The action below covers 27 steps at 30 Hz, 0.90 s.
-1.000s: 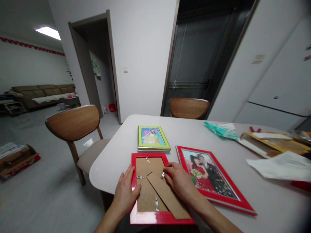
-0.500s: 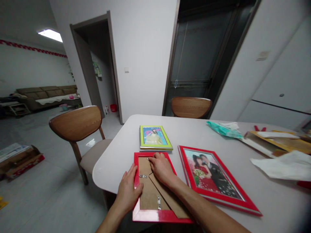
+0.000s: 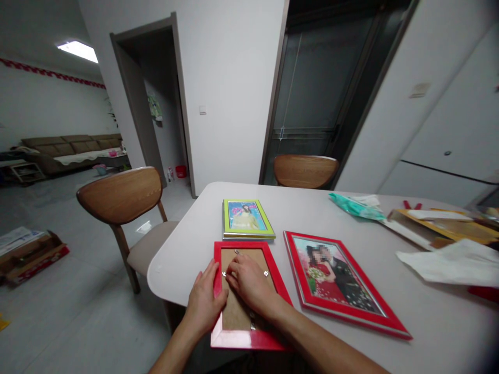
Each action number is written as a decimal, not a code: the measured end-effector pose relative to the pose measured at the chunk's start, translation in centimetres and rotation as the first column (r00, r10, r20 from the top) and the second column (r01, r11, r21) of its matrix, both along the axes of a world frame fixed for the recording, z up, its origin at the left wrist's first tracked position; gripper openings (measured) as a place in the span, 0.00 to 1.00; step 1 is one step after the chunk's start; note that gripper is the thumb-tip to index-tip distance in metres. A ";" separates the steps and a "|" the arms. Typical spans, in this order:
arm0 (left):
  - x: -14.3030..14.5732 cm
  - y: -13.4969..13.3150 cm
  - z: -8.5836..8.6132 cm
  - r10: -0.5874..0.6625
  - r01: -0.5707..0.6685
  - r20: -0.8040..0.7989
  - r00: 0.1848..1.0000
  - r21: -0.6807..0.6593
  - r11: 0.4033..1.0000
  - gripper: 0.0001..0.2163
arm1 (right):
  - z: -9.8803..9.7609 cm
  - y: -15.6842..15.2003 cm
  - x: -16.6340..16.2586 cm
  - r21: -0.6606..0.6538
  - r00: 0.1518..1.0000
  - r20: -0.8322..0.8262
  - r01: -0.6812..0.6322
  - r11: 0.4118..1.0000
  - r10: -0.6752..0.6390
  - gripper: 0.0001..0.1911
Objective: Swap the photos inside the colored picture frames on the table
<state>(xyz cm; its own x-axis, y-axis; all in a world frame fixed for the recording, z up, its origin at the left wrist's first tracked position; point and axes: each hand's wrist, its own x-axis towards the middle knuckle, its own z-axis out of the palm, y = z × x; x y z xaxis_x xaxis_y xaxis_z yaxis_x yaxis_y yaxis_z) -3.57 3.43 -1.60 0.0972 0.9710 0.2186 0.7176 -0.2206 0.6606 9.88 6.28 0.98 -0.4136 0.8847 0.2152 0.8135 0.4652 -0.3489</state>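
Note:
A red picture frame lies face down at the near edge of the table, its brown backing board facing up. My left hand grips its left side, thumb over the inner edge and fingers along the outside. My right hand rests over the board, fingers bent and pressed together at the small metal clip by the left inner edge. Another clip shows at the right and one at the top. Part of the lower board is hidden by my right forearm.
Beyond it lies a yellow-green frame with a picture. To the right is a red frame with a couple's photo. Teal packaging, an opened envelope and white paper lie farther right. Wooden chairs stand around the table.
My right hand has shifted from the top clip down and left to the left clip. The brown strip slanting across the lower board is no longer visible there. My left hand keeps its place.

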 end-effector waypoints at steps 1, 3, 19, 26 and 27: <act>0.0 0.0 0.0 -0.002 0.002 -0.002 1.000 -0.001 1.000 0.24 | 0.0 0.2 -0.1 0.004 1.000 0.000 0.018 1.000 -0.018 0.08; 0.0 0.0 0.1 -0.003 0.003 -0.004 1.000 -0.003 1.000 0.24 | 0.1 0.4 -0.2 0.003 0.999 -0.016 0.036 0.999 -0.036 0.08; -0.1 0.1 -0.3 0.012 -0.012 0.008 1.000 0.002 1.000 0.25 | 1.7 -4.1 5.7 -0.242 0.949 -0.173 -0.301 0.922 0.264 0.08; -0.1 -0.1 0.1 0.011 -0.011 0.013 1.000 -0.020 1.000 0.25 | 1.0 -3.6 5.6 -0.180 0.981 -0.176 -0.110 0.977 0.078 0.16; -0.1 -0.1 0.2 0.015 -0.015 0.022 1.000 -0.023 1.000 0.25 | 0.9 -3.5 5.7 -0.165 0.988 -0.150 -0.044 0.985 0.019 0.17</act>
<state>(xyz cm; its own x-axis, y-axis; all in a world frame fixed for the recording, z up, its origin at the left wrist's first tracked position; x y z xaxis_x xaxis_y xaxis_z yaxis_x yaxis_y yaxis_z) -3.65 3.32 -1.43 0.0782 0.9770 0.1983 0.7057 -0.1947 0.6812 15.58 2.80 1.93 -0.4169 0.9002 0.1258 0.7331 0.4148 -0.5390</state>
